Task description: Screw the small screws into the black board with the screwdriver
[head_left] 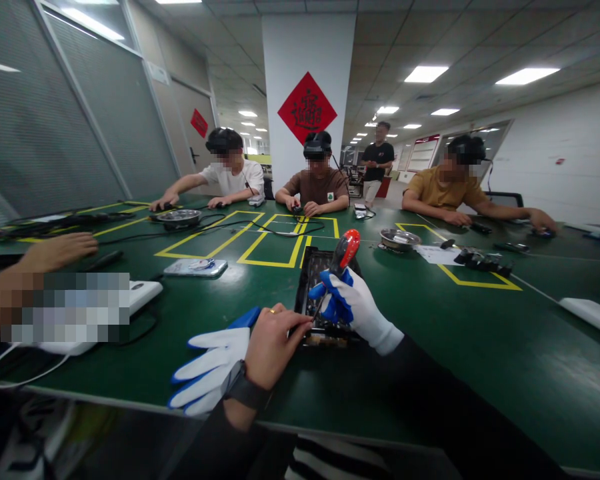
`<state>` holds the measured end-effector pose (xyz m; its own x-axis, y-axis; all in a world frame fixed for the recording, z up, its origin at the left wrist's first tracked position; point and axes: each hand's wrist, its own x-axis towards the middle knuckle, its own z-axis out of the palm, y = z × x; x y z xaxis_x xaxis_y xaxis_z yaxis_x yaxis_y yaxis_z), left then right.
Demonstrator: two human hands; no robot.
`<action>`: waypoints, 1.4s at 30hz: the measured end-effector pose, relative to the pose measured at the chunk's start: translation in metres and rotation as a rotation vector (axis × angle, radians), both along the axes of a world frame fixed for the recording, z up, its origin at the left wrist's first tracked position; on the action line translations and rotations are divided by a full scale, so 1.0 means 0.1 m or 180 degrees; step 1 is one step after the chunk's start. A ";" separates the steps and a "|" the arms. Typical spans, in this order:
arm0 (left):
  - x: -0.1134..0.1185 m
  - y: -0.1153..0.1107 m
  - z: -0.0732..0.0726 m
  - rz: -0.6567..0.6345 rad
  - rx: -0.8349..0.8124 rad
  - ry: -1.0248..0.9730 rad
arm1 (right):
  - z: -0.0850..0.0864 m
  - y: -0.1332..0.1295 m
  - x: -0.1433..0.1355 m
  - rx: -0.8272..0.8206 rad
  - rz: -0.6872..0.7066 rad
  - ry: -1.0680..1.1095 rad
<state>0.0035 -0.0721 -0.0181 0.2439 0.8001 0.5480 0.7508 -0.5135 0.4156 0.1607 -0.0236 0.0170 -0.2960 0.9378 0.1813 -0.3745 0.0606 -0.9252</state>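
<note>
My right hand (353, 303), in a white glove with blue palm and fingertips, is closed around a screwdriver (349, 250) with a red and black handle. Its handle points up and its shaft slants down to the left. My left hand (275, 340) is bare, with a ring and a dark wristband. Its thumb and fingertips are pinched at the screwdriver's lower end; whatever lies between them is too small to tell. Beneath both hands sits a black open casing (307, 267) with small parts inside, partly hidden by the hands.
An empty glove (213, 367) lies left of my left wrist. Further out are a phone (196, 268), a metal bowl (400, 239), another metal bowl (179, 217), black clips (485, 260) and a white device (145, 291) with cables. Several people work around the green table (480, 360).
</note>
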 end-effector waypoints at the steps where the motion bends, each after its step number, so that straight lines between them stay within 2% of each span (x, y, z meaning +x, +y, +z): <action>1: 0.00 0.00 0.00 -0.0001 -0.0001 -0.0006 | 0.00 0.00 0.00 0.0002 0.0013 0.0015; 6: 0.01 -0.02 0.02 -0.0017 -0.0008 -0.0007 | 0.03 0.01 0.04 -0.0045 0.0386 0.0098; 13: 0.01 -0.03 0.03 0.0010 0.0023 0.0001 | 0.00 -0.01 0.01 0.0208 -0.0007 -0.0044; 23: -0.03 -0.04 0.06 0.0447 0.0133 -0.0251 | 0.03 -0.05 0.00 0.0252 -0.0047 -0.0147; 34: -0.02 -0.03 0.05 0.0345 0.0047 -0.0159 | 0.05 -0.06 0.00 0.0257 -0.0053 -0.0198; 42: 0.07 -0.08 0.09 0.0061 -0.0044 -0.0217 | 0.04 -0.06 0.00 0.0292 -0.0037 -0.0165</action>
